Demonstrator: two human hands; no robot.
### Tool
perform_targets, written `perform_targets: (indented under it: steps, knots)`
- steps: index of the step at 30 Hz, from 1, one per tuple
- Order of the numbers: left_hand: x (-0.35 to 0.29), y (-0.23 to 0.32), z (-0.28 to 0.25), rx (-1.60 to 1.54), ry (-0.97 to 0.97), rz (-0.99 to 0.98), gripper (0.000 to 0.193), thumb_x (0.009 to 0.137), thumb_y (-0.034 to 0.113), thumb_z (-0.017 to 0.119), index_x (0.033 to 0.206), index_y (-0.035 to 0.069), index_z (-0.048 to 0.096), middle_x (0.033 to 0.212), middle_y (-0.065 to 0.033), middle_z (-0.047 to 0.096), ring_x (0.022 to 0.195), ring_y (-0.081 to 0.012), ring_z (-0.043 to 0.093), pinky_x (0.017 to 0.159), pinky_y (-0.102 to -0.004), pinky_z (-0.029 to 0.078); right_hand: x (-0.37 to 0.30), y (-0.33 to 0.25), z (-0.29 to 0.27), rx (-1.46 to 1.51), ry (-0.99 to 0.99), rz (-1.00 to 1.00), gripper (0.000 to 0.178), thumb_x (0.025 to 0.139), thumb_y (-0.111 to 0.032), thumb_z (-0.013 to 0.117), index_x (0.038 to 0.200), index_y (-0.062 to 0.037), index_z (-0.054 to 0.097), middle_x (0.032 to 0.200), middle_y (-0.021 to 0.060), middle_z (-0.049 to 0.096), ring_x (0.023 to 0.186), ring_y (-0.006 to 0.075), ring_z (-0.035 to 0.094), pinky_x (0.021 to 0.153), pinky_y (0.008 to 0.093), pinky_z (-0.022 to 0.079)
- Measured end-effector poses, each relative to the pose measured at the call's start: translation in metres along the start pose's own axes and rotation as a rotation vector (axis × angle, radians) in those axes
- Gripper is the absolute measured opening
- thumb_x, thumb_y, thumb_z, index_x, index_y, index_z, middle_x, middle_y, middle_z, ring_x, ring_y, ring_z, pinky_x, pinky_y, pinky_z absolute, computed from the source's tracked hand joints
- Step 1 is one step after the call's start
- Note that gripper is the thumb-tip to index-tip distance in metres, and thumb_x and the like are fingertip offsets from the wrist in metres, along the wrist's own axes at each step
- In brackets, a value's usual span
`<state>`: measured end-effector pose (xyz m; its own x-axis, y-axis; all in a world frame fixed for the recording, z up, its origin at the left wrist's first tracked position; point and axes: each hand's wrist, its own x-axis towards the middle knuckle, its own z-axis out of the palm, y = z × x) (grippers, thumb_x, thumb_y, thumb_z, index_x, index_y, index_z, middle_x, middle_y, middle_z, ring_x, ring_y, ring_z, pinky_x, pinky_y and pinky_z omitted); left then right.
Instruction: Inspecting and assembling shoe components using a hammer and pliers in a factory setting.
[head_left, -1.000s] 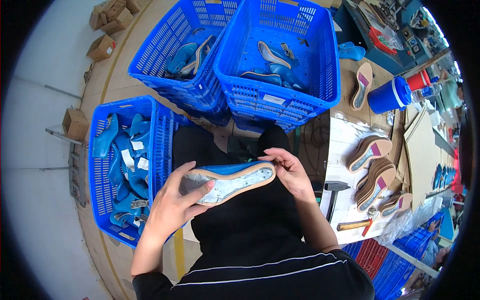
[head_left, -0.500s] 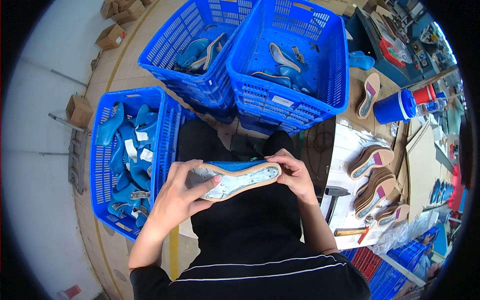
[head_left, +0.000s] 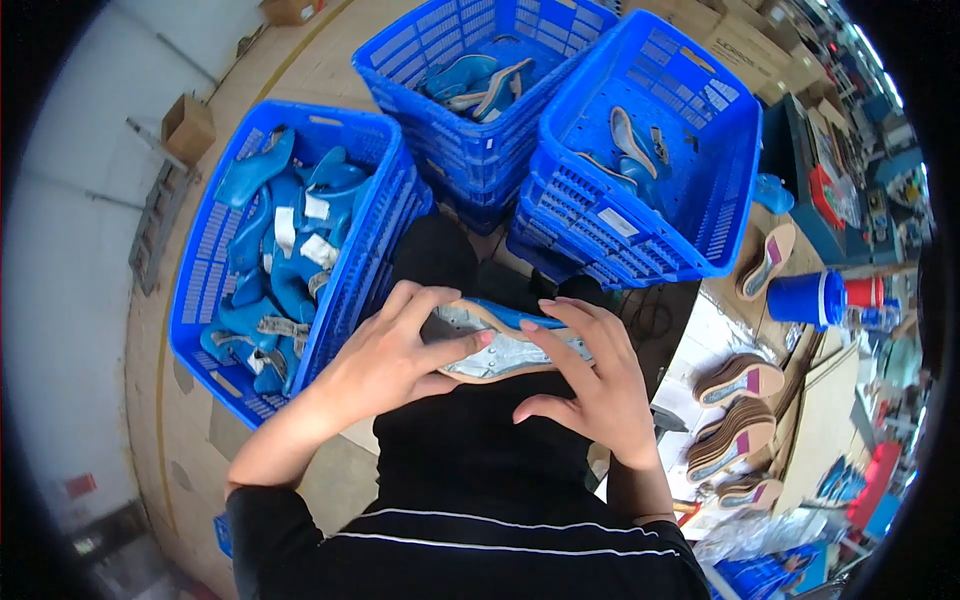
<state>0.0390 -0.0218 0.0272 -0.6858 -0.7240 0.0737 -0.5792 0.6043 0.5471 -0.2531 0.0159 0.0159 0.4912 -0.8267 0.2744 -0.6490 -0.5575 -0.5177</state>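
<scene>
A blue shoe last (head_left: 512,318) with a tan-edged insole (head_left: 500,362) against its sole lies sideways above my lap. The insole's face is silvery grey with small dots on it. My left hand (head_left: 385,350) is closed round the left end, its thumb pressed on the insole's face. Over the right end, my right hand (head_left: 608,385) has its fingers stretched out and its thumb apart. Its index finger lies across the insole and covers part of it. Whether the other fingertips touch the last is hard to see.
On my left a blue crate (head_left: 385,135) holds many blue lasts. Two more stacks of blue crates, one at the middle (head_left: 455,145) and one at the right (head_left: 640,265), stand ahead. Stacked insoles (head_left: 735,440), a partly hidden hammer (head_left: 668,420) and a blue jug (head_left: 797,300) are at right.
My right hand has let go of the last's right end and spread over the insole. My left hand keeps its grip. The view has turned, shifting the crates rightward.
</scene>
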Motion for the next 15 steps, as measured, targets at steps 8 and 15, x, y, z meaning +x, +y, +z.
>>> perform_targets:
  steps: [8,15]
  knots:
    - [-0.007,-0.008,0.004,-0.106,0.016,0.023,0.058,0.075,0.018,0.095,0.130,0.022,0.079,0.139,-0.0163,0.056,0.124,-0.0374,0.057,0.095,-0.0441,0.060,0.012,0.005,0.045,-0.267,-0.105,0.026,0.081,0.080,-0.057,0.081,0.144,-0.0099,0.063,0.112,0.0104,0.069,0.094,0.0287,0.068,0.085,0.0435,0.053]
    - [-0.010,0.006,-0.005,0.026,-0.065,0.047,0.050,0.084,0.019,0.088,0.133,0.018,0.075,0.136,-0.0196,0.052,0.121,-0.0370,0.056,0.091,-0.0409,0.063,0.012,0.012,0.052,-0.281,-0.088,-0.028,0.071,0.082,-0.042,0.083,0.144,-0.0114,0.064,0.113,0.0097,0.069,0.097,0.0258,0.070,0.086,0.0409,0.054]
